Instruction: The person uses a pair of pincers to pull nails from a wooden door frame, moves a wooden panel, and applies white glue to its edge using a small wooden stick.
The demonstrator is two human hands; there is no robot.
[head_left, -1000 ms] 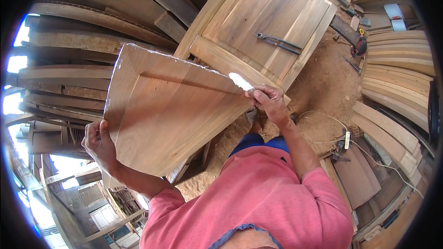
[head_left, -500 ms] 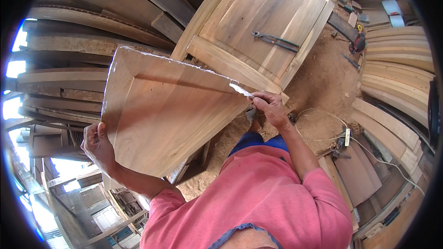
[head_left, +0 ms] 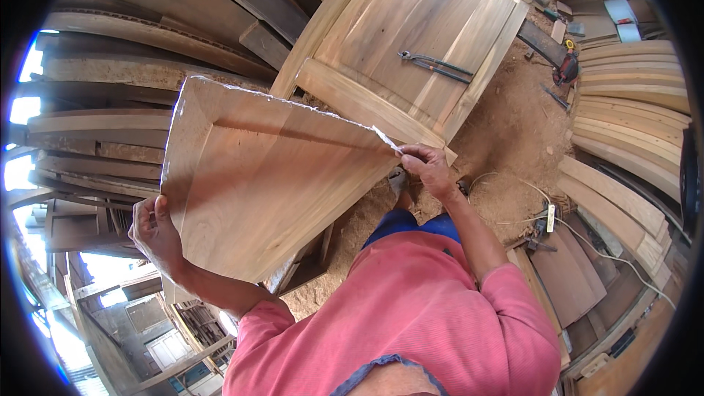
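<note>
Left hand: gripping panel, 9 o'clock; right hand: pinching white-smeared strip, 3 o'clock; white paste along 12 o'clock edge, rest unclear

White-coated strip, frame center: broad white face a second ago, narrower at half a second, now nearly edge-on, just a thin sliver. Right hand on it sits slightly left and lower. Panel: upper-left corner a touch left and lower. Pincers, upper center: slightly left in frame, view nudged.
</note>
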